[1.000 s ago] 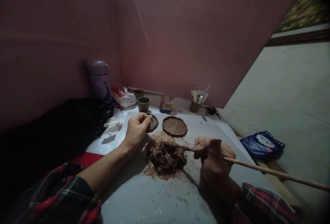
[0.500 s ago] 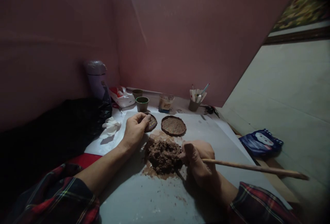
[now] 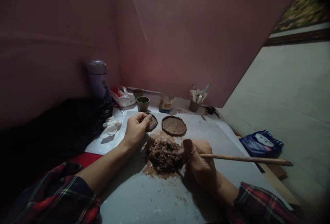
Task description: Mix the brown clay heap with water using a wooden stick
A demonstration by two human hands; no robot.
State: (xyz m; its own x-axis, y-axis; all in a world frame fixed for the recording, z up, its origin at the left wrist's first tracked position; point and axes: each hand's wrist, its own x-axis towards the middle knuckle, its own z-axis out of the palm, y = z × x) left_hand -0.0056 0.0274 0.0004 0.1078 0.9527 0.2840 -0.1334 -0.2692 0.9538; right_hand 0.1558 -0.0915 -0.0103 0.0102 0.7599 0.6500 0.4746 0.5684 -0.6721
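Reaching over a pale, flat board [image 3: 129,196] are two bare hands in two dark plaid sleeves [image 3: 69,196]. The right hand [image 3: 199,162] has its fingers closed around one thin brown wooden stick [image 3: 244,158], whose free end extends rightward. The right fingertips are at the right side of one lumpy, wet, dark-brown mound [image 3: 165,157], which sits mid-board on a muddy smear. The left hand [image 3: 135,129] pinches one small brown disc [image 3: 152,122] between thumb and fingers, just beyond the mound. Beside that disc, to its right, lies one larger round brown disc [image 3: 174,126] with a raised rim.

To the left are one crumpled white glove-like bundle [image 3: 112,126] and one black plastic sheet or bag [image 3: 67,121]; to the right, one dark-blue pouch [image 3: 260,144] with a pale face design.

Farther back stand two drab cups [image 3: 143,104], one green-rimmed, one stained clear tumbler [image 3: 166,103], one drab pot [image 3: 195,106] of pens, and one purple bottle [image 3: 99,85]. One pinkish sheet [image 3: 180,38] rises behind.
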